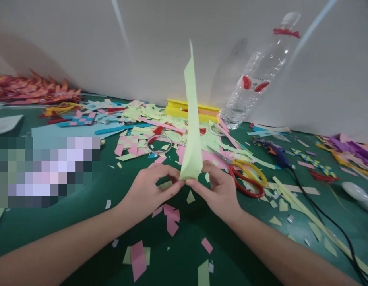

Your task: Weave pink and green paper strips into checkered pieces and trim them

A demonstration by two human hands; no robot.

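Note:
A strip of pale green paper [192, 131] stands upright between my hands, its bottom edge folded and its top bending slightly. My left hand [154, 184] pinches the lower left corner between thumb and finger. From the other side, my right hand [218, 184] pinches the lower right part, the two thumb tips almost touching. Just behind my right hand lie scissors [246, 174] with red and yellow handles, their blades pointing left. A roll of clear tape [159, 143] rests on paper scraps beyond my left hand. Pink scraps [172, 220] lie below the hands.
A plastic bottle [252, 79] leans at the back right beside a yellow tray-like piece [175, 108]. A blue glue gun [273, 153] with a black cord lies at right, near a white spoon [355, 191]. Orange paper pieces [37, 89] are heaped back left. A blurred patch hides part of the left.

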